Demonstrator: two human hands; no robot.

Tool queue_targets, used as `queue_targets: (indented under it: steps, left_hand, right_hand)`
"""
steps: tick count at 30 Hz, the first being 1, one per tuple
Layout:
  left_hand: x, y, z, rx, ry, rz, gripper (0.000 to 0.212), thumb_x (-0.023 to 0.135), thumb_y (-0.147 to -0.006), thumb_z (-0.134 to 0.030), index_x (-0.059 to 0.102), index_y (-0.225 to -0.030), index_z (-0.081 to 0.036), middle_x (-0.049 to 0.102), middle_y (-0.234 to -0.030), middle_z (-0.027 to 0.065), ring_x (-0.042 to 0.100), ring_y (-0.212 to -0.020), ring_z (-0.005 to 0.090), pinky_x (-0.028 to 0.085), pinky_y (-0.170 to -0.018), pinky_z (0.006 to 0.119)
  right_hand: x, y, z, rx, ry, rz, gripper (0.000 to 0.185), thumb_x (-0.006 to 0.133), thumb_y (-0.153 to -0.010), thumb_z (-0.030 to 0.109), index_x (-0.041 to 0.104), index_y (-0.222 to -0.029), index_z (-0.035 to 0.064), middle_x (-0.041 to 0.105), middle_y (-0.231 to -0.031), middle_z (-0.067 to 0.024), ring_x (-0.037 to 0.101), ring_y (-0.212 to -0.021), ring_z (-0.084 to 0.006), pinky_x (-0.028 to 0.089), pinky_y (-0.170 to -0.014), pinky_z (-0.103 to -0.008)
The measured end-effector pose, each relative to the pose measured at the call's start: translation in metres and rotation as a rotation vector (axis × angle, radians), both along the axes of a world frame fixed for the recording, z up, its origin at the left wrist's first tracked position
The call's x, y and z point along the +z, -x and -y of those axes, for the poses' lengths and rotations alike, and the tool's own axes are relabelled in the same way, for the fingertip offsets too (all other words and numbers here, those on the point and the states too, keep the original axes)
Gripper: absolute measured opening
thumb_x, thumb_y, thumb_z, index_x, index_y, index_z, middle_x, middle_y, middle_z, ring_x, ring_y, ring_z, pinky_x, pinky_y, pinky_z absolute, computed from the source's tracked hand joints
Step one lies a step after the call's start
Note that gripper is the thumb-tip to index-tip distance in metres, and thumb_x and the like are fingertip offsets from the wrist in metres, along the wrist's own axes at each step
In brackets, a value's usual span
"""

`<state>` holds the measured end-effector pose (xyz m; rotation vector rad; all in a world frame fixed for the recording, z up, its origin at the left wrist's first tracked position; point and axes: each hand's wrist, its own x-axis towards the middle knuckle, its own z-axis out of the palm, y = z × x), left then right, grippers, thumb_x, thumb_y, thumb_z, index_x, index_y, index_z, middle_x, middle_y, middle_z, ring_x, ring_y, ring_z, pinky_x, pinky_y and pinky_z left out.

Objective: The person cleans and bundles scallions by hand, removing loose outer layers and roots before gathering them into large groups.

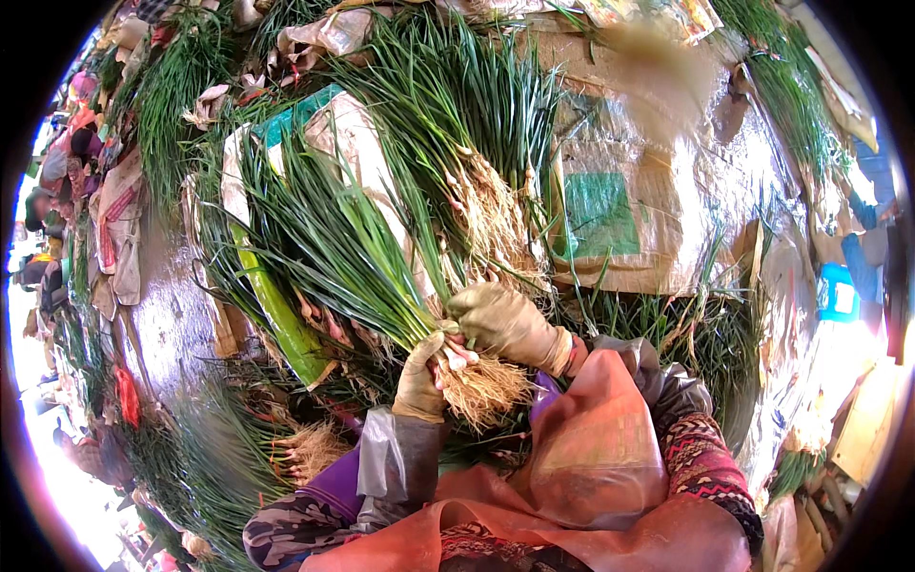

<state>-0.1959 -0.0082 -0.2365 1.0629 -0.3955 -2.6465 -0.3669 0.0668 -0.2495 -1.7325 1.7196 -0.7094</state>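
Note:
My left hand [422, 375], in a tan glove, is closed around a bunch of green garlic plants [372, 268] just above the pinkish bulbs. The bunch's pale roots [479, 390] point towards my body, and its long leaves spread to the upper left. My right hand [500, 322], gloved too and slightly blurred, is against the same bunch from the right; its fingertips are curled at the stems, and what they hold is hidden. Beyond my hands lies a pile of similar plants [465, 143], with the roots towards me.
A sack with a green patch [600, 214] lies at the right. A yellow-green plastic strip [279, 307] and a white sack [350, 136] lie among the plants at left. More bundles [243, 436] lie at lower left. A blue container [838, 293] stands far right. People are at the far left.

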Motion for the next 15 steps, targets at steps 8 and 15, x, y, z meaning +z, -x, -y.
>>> queue_targets:
  steps: [8,15]
  left_hand:
    - [0.019,-0.009,0.02,-0.057,0.173,-0.11,0.023,0.066,-0.079,-0.024,0.059,-0.089,-0.005,0.055,-0.118,0.016,0.065,-0.08,0.0256,0.055,-0.073,0.041]
    - [0.058,-0.01,0.041,0.061,0.297,-0.308,0.019,0.068,-0.077,-0.025,0.061,-0.085,-0.009,0.054,-0.122,0.0152,0.063,-0.087,0.0289,0.055,-0.075,0.039]
  right_hand:
    - [0.027,-0.042,-0.049,-0.073,-0.43,1.513,0.033,0.047,-0.093,0.033,0.055,-0.111,0.0068,0.06,-0.106,-0.0102,0.057,-0.095,-0.0213,0.048,-0.079,-0.0339]
    - [-0.056,-0.009,-0.076,0.648,-0.232,0.449,0.015,0.053,-0.082,0.021,0.063,-0.079,0.0112,0.063,-0.075,-0.0083,0.061,-0.076,-0.0284,0.049,-0.066,-0.0374]
